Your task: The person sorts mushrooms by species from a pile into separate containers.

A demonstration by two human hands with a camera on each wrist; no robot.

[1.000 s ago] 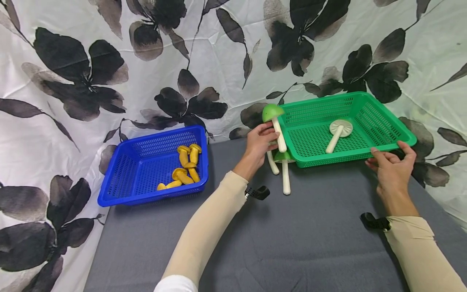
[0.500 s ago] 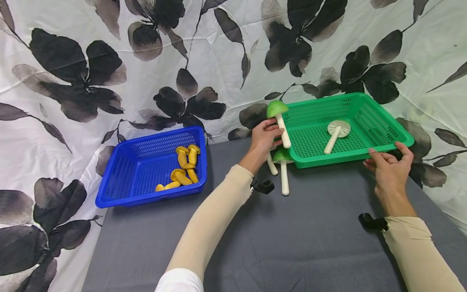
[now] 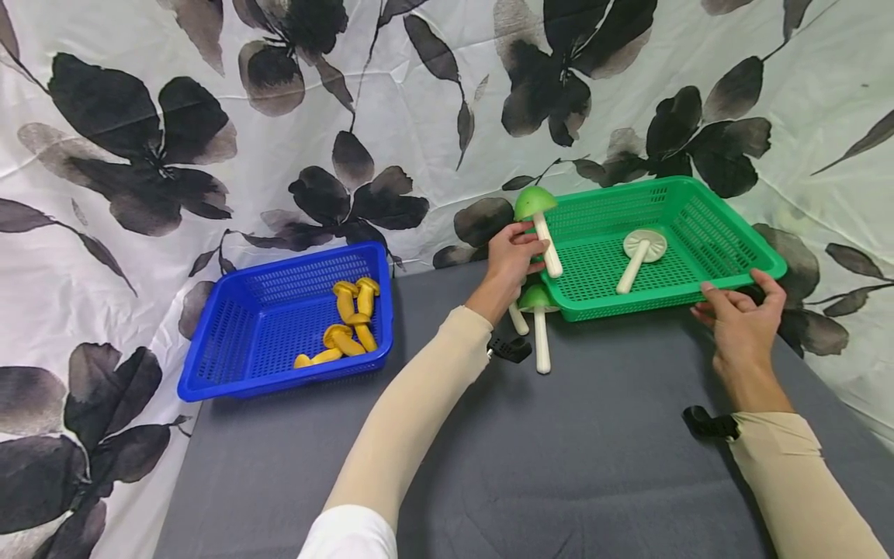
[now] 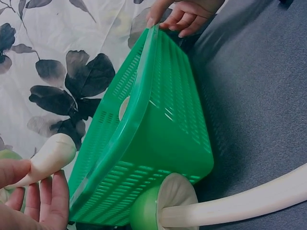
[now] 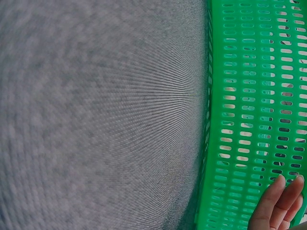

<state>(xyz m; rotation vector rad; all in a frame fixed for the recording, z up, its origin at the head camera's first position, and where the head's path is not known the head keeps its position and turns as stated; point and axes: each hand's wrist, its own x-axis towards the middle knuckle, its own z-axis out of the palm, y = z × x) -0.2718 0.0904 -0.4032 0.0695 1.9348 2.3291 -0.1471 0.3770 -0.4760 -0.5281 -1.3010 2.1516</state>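
My left hand (image 3: 511, 260) pinches the white stem of a green-capped toy mushroom (image 3: 548, 244). It hangs, cap upward, over the left end of a green plastic basket (image 3: 670, 300). At the basket's front right, my right hand (image 3: 749, 334) grips the rim, with the thumb on top and the fingers outside, as the left wrist view shows. Inside the basket lies one mushroom (image 3: 634, 264), its pale underside up. Below my left hand, another green-capped mushroom (image 3: 542, 341) lies on the table against the basket, beside a second white stem (image 3: 518, 319) whose cap is hidden.
A blue basket (image 3: 279, 382) on the left holds several small yellow mushrooms (image 3: 340, 339) on its right side. Grey cloth (image 3: 559, 458) covers the table. Behind it hangs a white curtain (image 3: 419, 101) with dark flowers.
My left hand has moved slightly right and up with the green-capped mushroom, bringing it further over the green basket's left edge. The right hand keeps its grip on the rim.
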